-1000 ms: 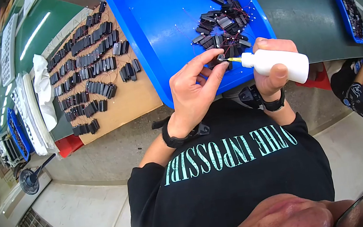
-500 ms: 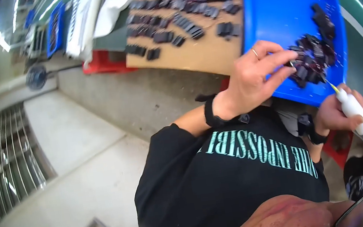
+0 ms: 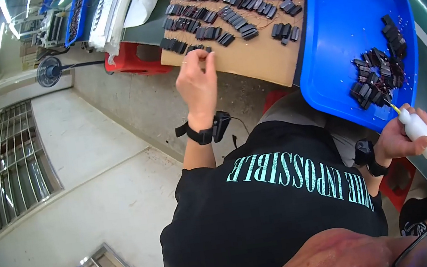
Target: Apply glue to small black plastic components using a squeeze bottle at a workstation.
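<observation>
The left hand (image 3: pixel 197 81) is at the near edge of the brown board (image 3: pixel 263 60), thumb and forefinger almost together at a small black block (image 3: pixel 208 49) by the nearest row; whether they pinch it or merely touch it, I cannot tell. The right hand (image 3: pixel 395 138) is wrapped around a white bottle (image 3: pixel 420 136), its yellow nozzle (image 3: pixel 395 108) pointing toward the heap of wired black blocks (image 3: pixel 372 81) inside the blue tray (image 3: pixel 339 17)

Left grip (image 3: pixel 197 84) now at cardboard (image 3: pixel 263 62)
</observation>
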`<state>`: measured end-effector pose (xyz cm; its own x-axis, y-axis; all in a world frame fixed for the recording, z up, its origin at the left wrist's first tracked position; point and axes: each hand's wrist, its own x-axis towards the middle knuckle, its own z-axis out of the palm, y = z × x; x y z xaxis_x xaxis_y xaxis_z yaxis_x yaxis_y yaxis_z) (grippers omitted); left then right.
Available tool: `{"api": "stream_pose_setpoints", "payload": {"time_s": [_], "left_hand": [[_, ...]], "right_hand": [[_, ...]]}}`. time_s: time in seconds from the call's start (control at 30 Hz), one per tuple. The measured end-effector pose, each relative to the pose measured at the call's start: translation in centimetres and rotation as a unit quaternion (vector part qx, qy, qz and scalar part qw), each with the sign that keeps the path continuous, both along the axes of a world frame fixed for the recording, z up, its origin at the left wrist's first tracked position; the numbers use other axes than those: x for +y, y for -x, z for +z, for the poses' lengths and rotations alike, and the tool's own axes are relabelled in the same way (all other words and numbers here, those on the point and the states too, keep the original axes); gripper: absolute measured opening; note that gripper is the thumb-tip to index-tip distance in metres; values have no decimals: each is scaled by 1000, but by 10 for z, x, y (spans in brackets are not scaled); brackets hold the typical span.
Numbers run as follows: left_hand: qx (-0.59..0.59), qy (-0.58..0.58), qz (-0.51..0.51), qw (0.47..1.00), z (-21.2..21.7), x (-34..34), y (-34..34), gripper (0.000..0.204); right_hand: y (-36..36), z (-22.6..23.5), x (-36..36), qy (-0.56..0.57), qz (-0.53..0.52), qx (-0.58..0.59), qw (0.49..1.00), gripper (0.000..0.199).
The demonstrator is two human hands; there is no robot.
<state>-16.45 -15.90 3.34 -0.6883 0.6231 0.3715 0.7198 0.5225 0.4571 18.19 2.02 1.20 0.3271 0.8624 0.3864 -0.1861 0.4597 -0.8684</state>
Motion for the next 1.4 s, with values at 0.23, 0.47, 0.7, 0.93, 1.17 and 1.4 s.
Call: {"api": "stream_pose_setpoints", "payload": {"time_s": [0.23, 0.47, 0.7, 0.93, 1.17, 1.4], "left_hand": [[96, 47, 3, 994, -40, 54, -21, 10], [28, -33, -150, 988, -10, 128, -117, 6], [69, 76, -459, 883, -13, 222, -199, 11], [131, 167, -499, 840, -27, 251, -199, 17], [45, 168, -416, 893, 9, 234, -189, 19], [-516, -56, -375, 769, 8, 216, -212, 17]], "right_hand": [[-32, -21, 32, 10, 26, 39, 999, 61], [-40, -42, 67, -41, 65, 97, 992, 61], [-52, -31, 67, 40, 24, 124, 991, 60], [-59, -30, 66, 40, 57, 98, 993, 60], [-61, -20, 64, 65, 70, 107, 990, 59], [-53, -3, 57, 109, 102, 132, 980, 58]]}}
